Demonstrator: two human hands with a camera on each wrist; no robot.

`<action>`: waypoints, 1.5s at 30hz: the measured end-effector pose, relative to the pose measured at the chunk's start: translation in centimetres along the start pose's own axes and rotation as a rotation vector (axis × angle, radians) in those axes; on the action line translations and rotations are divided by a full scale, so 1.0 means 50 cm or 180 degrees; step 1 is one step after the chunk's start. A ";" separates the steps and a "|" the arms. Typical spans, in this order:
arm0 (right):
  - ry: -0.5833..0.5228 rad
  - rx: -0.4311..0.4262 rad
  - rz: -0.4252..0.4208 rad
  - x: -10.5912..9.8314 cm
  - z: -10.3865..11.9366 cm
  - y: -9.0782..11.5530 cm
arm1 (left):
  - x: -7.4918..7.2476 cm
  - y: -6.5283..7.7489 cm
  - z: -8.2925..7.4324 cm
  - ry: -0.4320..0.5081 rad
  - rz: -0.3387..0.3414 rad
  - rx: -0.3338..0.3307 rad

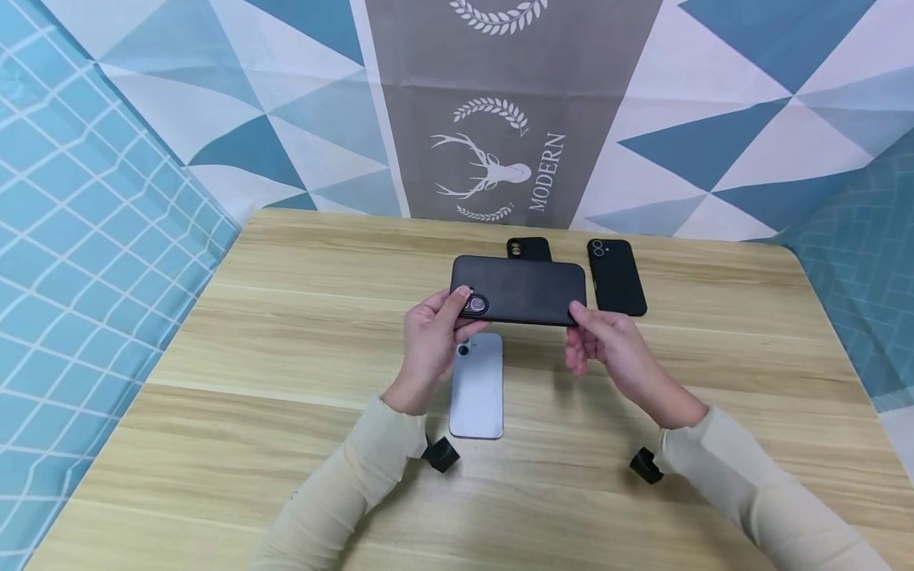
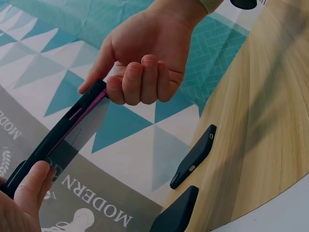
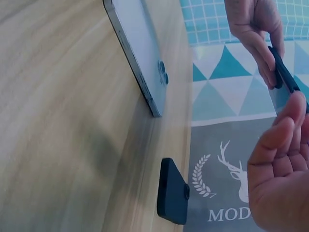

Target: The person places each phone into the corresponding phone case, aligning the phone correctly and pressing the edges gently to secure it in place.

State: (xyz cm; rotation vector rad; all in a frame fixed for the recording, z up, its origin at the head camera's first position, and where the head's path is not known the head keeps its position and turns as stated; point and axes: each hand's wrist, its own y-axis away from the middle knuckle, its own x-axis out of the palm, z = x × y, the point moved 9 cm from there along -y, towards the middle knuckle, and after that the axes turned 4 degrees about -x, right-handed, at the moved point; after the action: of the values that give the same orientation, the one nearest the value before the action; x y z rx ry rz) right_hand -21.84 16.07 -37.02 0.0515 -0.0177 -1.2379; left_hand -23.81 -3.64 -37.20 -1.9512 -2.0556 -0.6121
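A phone in a black case point(image 1: 524, 289) is held sideways above the table, its back with the camera ring towards the head view. My left hand point(image 1: 432, 329) pinches the camera end, thumb on the back. My right hand point(image 1: 614, 345) pinches the opposite lower corner between thumb and fingers, its other fingers curled. In the left wrist view a purple phone edge point(image 2: 87, 115) and a glossy screen show along the case point(image 2: 53, 133). Below the hands a pale silver-blue phone point(image 1: 477, 392) lies back up on the table.
Two black cases lie towards the back of the table point(image 1: 286, 349): one case point(image 1: 617, 277) at the right, the other case point(image 1: 528, 248) partly hidden behind the held phone. Patterned cloth point(image 1: 500, 159) stands along the back. Each wrist bears a small black camera point(image 1: 441, 454).
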 end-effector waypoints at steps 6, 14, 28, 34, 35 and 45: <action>-0.0276 -0.0115 -0.0180 -0.005 0.001 0.005 | 0.007 0.005 0.003 -0.0010 0.0000 0.0019; -0.0635 -0.0261 -0.0157 -0.001 0.003 0.007 | 0.006 0.007 0.017 0.0056 -0.0019 -0.0044; -0.0810 0.0167 0.0264 0.049 -0.027 0.002 | 0.016 0.023 0.021 -0.0077 0.0085 -0.0094; -0.1212 -0.0018 0.0311 0.058 -0.012 -0.002 | 0.017 0.021 0.024 0.0060 0.0135 -0.0191; -0.1278 -0.0035 0.0304 0.059 -0.010 -0.002 | 0.019 0.021 0.023 0.0091 0.0168 -0.0205; -0.1537 -0.0065 0.0131 0.059 -0.010 0.000 | 0.054 0.030 0.037 0.0267 0.0587 -0.0423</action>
State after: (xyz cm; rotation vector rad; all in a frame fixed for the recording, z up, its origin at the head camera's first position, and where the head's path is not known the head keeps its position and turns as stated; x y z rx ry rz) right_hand -20.86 13.27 -37.57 -0.2651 -0.4234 -1.1847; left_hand -22.32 -0.35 -37.41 -2.1194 -1.8018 -0.7915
